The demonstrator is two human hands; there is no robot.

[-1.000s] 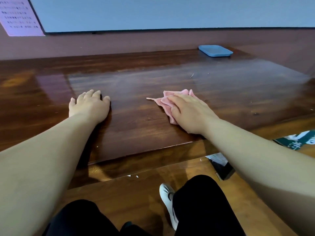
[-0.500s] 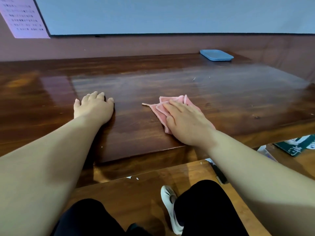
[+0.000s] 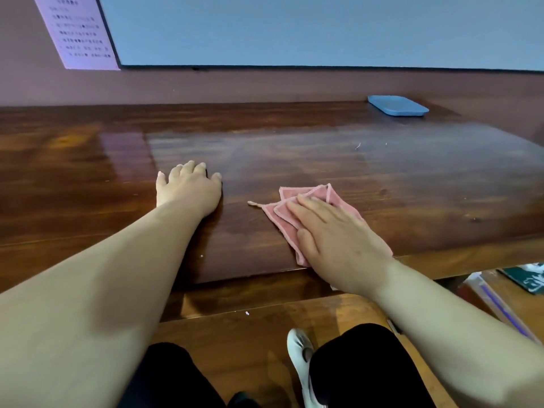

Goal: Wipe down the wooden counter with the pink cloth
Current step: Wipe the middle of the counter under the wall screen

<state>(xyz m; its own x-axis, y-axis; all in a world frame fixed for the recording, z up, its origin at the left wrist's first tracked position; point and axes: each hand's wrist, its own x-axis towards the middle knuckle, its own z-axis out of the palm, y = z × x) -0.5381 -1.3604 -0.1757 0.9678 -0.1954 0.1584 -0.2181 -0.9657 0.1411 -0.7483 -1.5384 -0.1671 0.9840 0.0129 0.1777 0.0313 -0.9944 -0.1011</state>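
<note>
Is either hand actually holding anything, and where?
Neither grips anything. The right hand presses flat on the pink cloth, covering its near-right part. The left hand rests on the wooden counter.

A flat blue tray [image 3: 398,105] lies at the far right by the brown back panel [image 3: 265,85], a printed notice sheet [image 3: 79,30] hangs upper left beside a grey-blue board [image 3: 323,28], and a white shoe [image 3: 301,360] rests on the wooden floor [image 3: 250,334] below.

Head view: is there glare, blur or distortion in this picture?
Head view: pale glare on the counter; wide-angle bending of its edges; forearms near the lens are soft; the right hand on the cloth and the tray look fairly sharp.
</note>
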